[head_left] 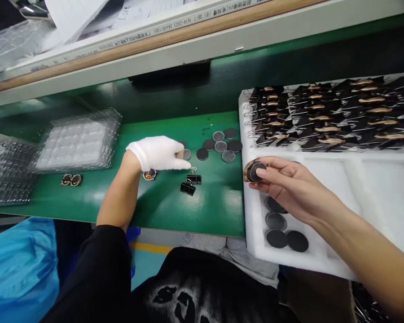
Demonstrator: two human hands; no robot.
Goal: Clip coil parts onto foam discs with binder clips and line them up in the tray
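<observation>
My left hand [161, 153], in a white glove, hovers over the green tabletop with thumb and index finger apart. Its fingertips are beside a translucent round disc [187, 154]; whether they touch it I cannot tell. Below the thumb lie two black binder clips [187, 188]. A gold-rimmed round piece [149, 174] sits under the glove, partly covered. My bare right hand [283, 181] pinches a gold-rimmed piece with a black disc [256, 172] on it, above the white foam tray's left edge. Several black and clear discs [220, 146] are spread between my hands.
The white foam tray [251, 233] holds black discs [276, 238] in its near compartment and rows of clipped gold pieces [328, 129] at the back. Clear plastic trays [76, 141] are stacked at left, near a gold double-ring piece [71, 180]. A shelf edge [161, 42] crosses above.
</observation>
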